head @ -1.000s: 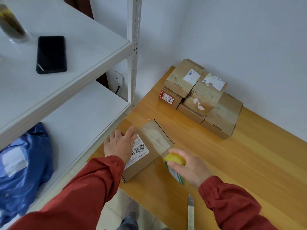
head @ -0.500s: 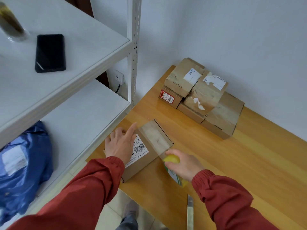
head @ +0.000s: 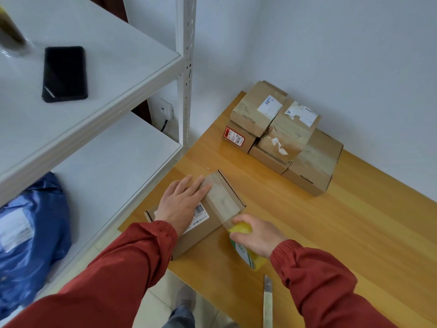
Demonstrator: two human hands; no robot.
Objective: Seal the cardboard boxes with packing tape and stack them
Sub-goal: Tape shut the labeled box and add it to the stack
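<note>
Head view: left hand (head: 182, 204) lies flat, fingers straight, pressing the tape strip (head: 222, 200) onto the box (head: 212, 227) on the table (head: 331, 233). The strip runs lengthwise from those fingers to the roll (head: 247, 253), which the right hand (head: 257, 235) grips just off the box edge. What appears to be a knife (head: 268, 301) lies nearest the right hand. Stacked boxes (head: 283, 136) stand well beyond.

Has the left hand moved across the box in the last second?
Yes. The cardboard box has stayed put, and against it the left hand has slid right, toward the tape strip. Its fingers now lie on the strip's edge.
</note>
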